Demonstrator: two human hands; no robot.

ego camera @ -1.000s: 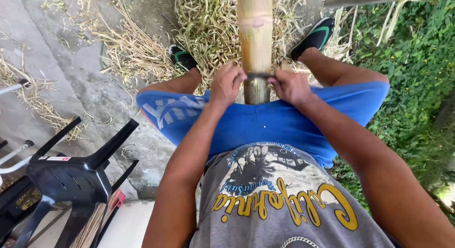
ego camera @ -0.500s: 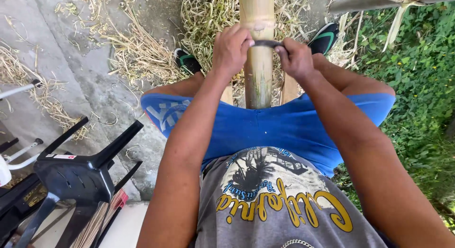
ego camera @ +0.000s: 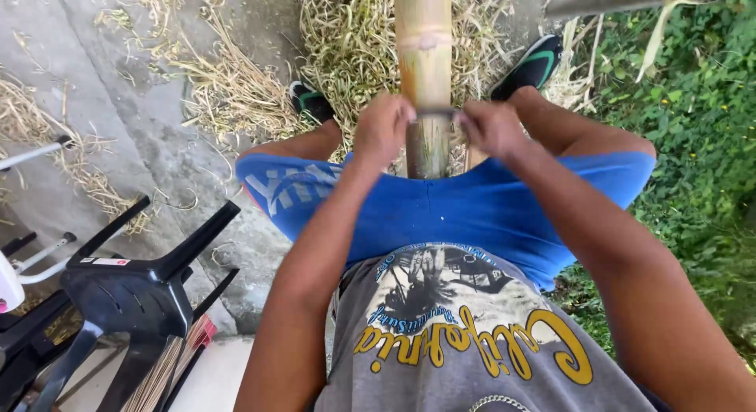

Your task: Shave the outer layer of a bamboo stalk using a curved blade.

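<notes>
Between our 2 fists, left hand (ego camera: 383,129) and right hand (ego camera: 492,127) each closed on the blade's (ego camera: 435,111) ends, the bamboo pole (ego camera: 425,62) looks stiff, hard, slick-skinned.

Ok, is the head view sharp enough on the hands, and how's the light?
Head view: both hands, the left hand and right hand, are motion-blurred, as is the dark blade held across the bamboo pole; the grip itself is hard to make out. The shirt and shorts look sharp. Daylight is bright and even, no glare; the greenery at the right edge smears slightly.
</notes>
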